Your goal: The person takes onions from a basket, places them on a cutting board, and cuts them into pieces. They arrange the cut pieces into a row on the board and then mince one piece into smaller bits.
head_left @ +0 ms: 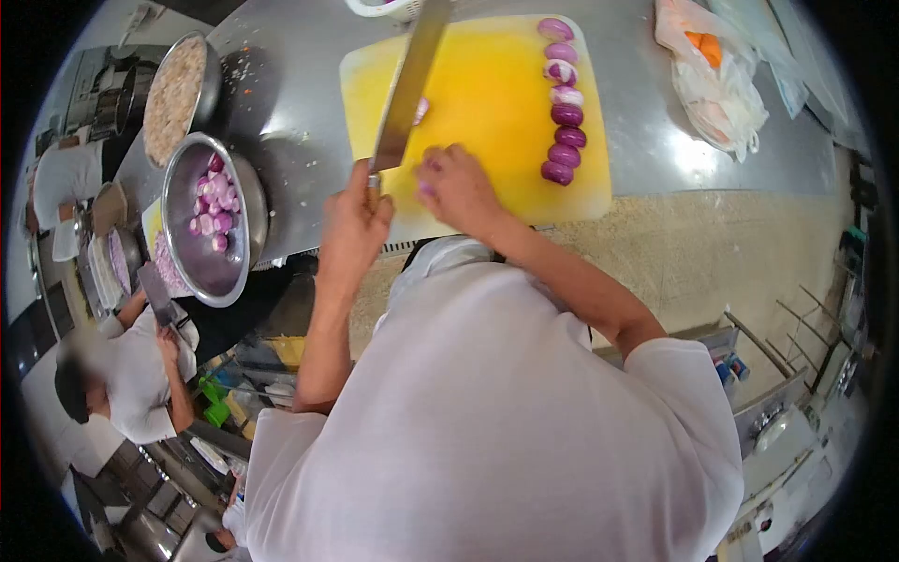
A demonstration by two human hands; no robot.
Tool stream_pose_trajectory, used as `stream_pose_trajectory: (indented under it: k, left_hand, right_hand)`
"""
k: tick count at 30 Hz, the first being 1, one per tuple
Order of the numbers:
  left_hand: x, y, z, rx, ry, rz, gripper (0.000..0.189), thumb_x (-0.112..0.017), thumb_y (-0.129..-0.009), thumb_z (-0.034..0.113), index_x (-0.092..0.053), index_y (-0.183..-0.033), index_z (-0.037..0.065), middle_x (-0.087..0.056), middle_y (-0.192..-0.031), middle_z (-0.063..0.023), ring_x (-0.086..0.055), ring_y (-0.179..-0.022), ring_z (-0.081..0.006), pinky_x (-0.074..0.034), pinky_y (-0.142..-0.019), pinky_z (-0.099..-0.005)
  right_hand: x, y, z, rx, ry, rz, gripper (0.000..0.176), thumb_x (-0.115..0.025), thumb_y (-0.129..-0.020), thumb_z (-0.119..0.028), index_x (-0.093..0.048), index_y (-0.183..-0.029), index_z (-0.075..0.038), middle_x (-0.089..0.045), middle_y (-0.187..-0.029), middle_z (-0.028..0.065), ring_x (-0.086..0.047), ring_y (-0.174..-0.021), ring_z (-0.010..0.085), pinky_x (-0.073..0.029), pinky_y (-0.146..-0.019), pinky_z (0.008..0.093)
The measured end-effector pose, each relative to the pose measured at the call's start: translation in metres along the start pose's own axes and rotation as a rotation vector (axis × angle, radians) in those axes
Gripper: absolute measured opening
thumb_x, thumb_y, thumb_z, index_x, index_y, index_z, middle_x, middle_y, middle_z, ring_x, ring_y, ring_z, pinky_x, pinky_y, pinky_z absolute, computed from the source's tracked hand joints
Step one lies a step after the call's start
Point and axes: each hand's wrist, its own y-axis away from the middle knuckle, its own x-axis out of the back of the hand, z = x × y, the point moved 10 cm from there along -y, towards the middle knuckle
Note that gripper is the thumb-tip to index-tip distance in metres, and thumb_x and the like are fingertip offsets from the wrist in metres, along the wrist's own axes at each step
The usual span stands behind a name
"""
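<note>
My left hand (351,229) is closed round the handle of a large kitchen knife (409,89), its broad blade pointing away from me over the yellow-and-white cutting board (487,84). Just right of the handle, my right hand (459,192) curls its fingers on a purple onion piece (427,180), mostly hidden under them. Another onion piece (420,110) lies beside the blade, partly covered by it. Along the board's right side runs a row of several peeled red onions (567,114). To the left, a steel bowl (242,248) holds several trimmed onions (215,199).
Behind that bowl stands another bowl of pale chopped food (175,98). A white plastic bag (716,98) with something orange inside lies on the steel table (632,84) at right. A white basket (398,9) shows at the far edge. On the left, a co-worker (140,384) holds a cleaver (156,292).
</note>
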Motion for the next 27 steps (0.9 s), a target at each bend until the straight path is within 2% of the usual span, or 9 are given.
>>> stream_pose_trajectory:
  k: [2, 8, 11, 15, 16, 21, 23, 25, 27]
  left_hand:
    - [0.007, 0.001, -0.004, 0.013, 0.008, -0.008, 0.032, -0.059, -0.081, 0.003, -0.053, -0.113, 0.0, -0.054, -0.064, -0.0227, -0.057, -0.055, -0.0373, -0.044, -0.055, -0.0419]
    - [0.016, 0.022, -0.047, 0.111, 0.034, 0.015, 0.028, -0.059, -0.081, 0.004, -0.052, -0.108, 0.0, -0.051, -0.062, -0.0207, -0.05, -0.051, -0.0303, -0.041, -0.052, -0.0358]
    - [0.018, 0.032, -0.066, 0.148, 0.063, 0.036, 0.026, -0.059, -0.082, 0.004, -0.052, -0.107, 0.0, -0.049, -0.062, -0.0179, -0.048, -0.051, -0.0243, -0.04, -0.052, -0.0344]
    - [0.027, 0.038, -0.07, 0.203, 0.137, 0.076, 0.024, -0.06, -0.082, 0.003, -0.052, -0.104, 0.0, -0.048, -0.061, -0.0144, -0.042, -0.054, -0.0159, -0.039, -0.052, -0.0324]
    - [0.029, 0.038, -0.07, 0.202, 0.119, 0.085, 0.024, -0.061, -0.082, 0.003, -0.052, -0.104, 0.0, -0.048, -0.061, -0.0136, -0.041, -0.055, -0.0141, -0.038, -0.052, -0.0319]
    - [0.027, 0.034, -0.066, 0.151, 0.156, 0.107, 0.025, -0.061, -0.081, 0.003, -0.052, -0.105, 0.0, -0.048, -0.06, -0.0145, -0.044, -0.054, -0.0164, -0.039, -0.052, -0.0328]
    - [0.025, 0.035, -0.064, 0.119, 0.173, 0.139, 0.026, -0.061, -0.081, 0.004, -0.053, -0.105, 0.0, -0.048, -0.06, -0.0159, -0.047, -0.052, -0.0195, -0.04, -0.052, -0.0342]
    - [0.019, 0.034, -0.056, 0.076, 0.148, 0.131, 0.028, -0.06, -0.08, 0.004, -0.053, -0.106, -0.001, -0.052, -0.062, -0.0196, -0.055, -0.053, -0.0319, -0.042, -0.053, -0.0387]
    - [0.01, 0.03, -0.053, 0.084, 0.136, 0.103, 0.03, -0.062, -0.08, 0.004, -0.054, -0.108, 0.0, -0.051, -0.062, -0.0173, -0.051, -0.053, -0.0272, -0.042, -0.053, -0.0365]
  right_hand:
    - [-0.01, 0.019, -0.019, 0.14, -0.067, -0.135, 0.016, -0.063, -0.08, -0.009, -0.067, -0.095, -0.007, -0.06, -0.104, 0.0122, -0.055, -0.101, 0.0343, -0.047, -0.085, 0.0449]
    - [0.077, 0.073, 0.05, -0.046, 0.252, -0.028, 0.027, -0.063, -0.07, 0.001, -0.069, -0.096, -0.005, -0.058, -0.112, 0.0126, -0.051, -0.108, 0.0353, -0.039, -0.089, 0.0498]
    - [0.082, 0.057, 0.032, -0.032, 0.192, -0.096, 0.034, -0.069, -0.07, -0.003, -0.068, -0.103, -0.009, -0.058, -0.111, 0.0124, -0.052, -0.11, 0.0326, -0.041, -0.092, 0.0465]
    - [0.048, -0.023, 0.011, 0.103, -0.128, 0.173, 0.041, -0.076, -0.075, -0.015, -0.065, -0.114, -0.007, -0.058, -0.113, 0.0174, -0.054, -0.111, 0.0352, -0.045, -0.095, 0.0447]
    - [0.028, -0.05, 0.015, 0.011, -0.089, 0.163, 0.039, -0.075, -0.076, -0.014, -0.066, -0.112, -0.006, -0.059, -0.112, 0.018, -0.055, -0.11, 0.0355, -0.046, -0.093, 0.0445]
    - [-0.03, -0.097, 0.032, -0.094, -0.161, -0.098, 0.03, -0.073, -0.076, -0.012, -0.067, -0.105, -0.005, -0.062, -0.107, 0.0168, -0.057, -0.106, 0.0359, -0.049, -0.087, 0.0425]
    - [0.004, -0.075, 0.015, 0.043, 0.007, 0.139, 0.023, -0.072, -0.076, -0.008, -0.067, -0.098, -0.005, -0.063, -0.102, 0.0136, -0.059, -0.101, 0.0342, -0.051, -0.082, 0.041]
    - [0.01, -0.043, 0.014, 0.075, 0.004, 0.138, 0.022, -0.069, -0.077, -0.006, -0.066, -0.099, -0.005, -0.062, -0.102, 0.0128, -0.058, -0.099, 0.0337, -0.051, -0.082, 0.0412]
    - [0.017, -0.019, 0.005, 0.099, 0.003, 0.155, 0.022, -0.066, -0.079, -0.005, -0.065, -0.1, -0.005, -0.06, -0.103, 0.0121, -0.057, -0.098, 0.0331, -0.051, -0.081, 0.0413]
